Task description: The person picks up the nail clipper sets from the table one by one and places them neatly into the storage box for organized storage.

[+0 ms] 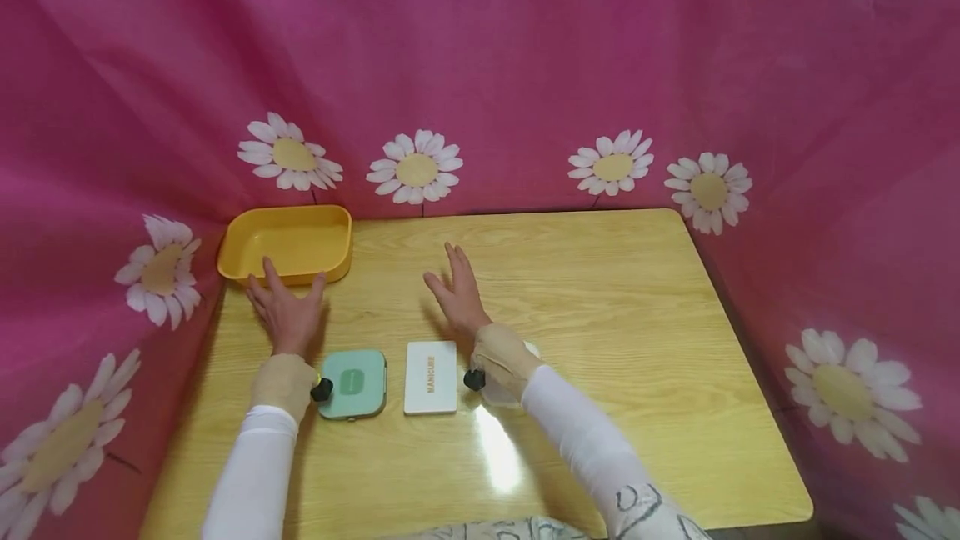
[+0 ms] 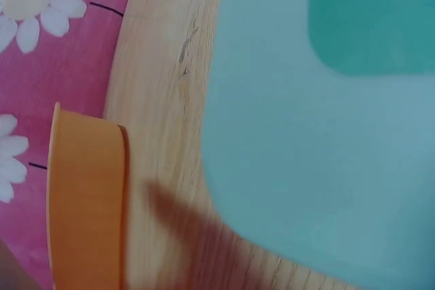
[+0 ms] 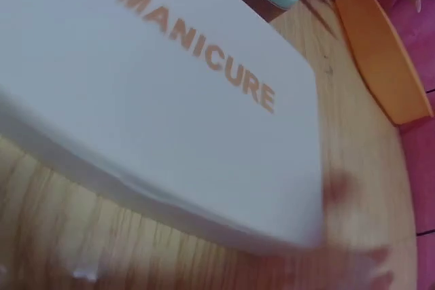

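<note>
In the head view my left hand (image 1: 287,317) spreads its fingers in front of the yellow bin (image 1: 322,277), the fingertips overlapping its near wall. Nothing is held in it. Below that wrist, slightly to the right, lies a mint green manicure case (image 1: 367,402), its corner filling much of the left wrist view. My right hand (image 1: 462,300) is over the middle of the table, fingers straight and thumb apart, also holding nothing. A flat white box (image 1: 431,394) lettered MANICURE lies just left of the right wrist. Partly hidden under that wrist is a pale, translucent flat item (image 1: 498,394).
The light wooden table (image 1: 615,315) extends to the right of the hands. Pink cloth (image 1: 510,65) printed with daisies surrounds it at the back and both sides. The bin stands in the far left corner, against the cloth.
</note>
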The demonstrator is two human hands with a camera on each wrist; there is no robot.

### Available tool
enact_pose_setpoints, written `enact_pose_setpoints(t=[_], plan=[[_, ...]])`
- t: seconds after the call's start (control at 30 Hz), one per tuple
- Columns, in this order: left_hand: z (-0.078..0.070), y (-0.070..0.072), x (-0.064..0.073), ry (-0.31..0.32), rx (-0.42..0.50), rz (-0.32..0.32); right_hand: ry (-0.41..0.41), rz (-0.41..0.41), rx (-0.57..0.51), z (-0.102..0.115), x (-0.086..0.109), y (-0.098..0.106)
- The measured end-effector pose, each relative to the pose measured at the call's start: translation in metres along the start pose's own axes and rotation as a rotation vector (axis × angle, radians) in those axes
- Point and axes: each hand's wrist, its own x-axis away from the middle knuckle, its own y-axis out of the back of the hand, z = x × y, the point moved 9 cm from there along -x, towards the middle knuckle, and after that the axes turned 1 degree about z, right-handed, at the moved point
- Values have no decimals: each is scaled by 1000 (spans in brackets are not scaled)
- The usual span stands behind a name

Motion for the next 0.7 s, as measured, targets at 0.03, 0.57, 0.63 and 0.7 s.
enact_pose_setpoints(t=[0.03, 0.57, 0.63, 0.7], plan=[[2, -1, -2, 13, 15, -12, 7, 5, 5, -1, -2, -3], [23, 26, -46, 105, 89, -23, 32, 29, 16, 5, -28, -36], [28, 27, -50, 145, 98, -2, 24, 30, 1, 9, -30, -43], [33, 29, -53, 178, 112, 11, 9, 26, -17, 13, -33, -51]])
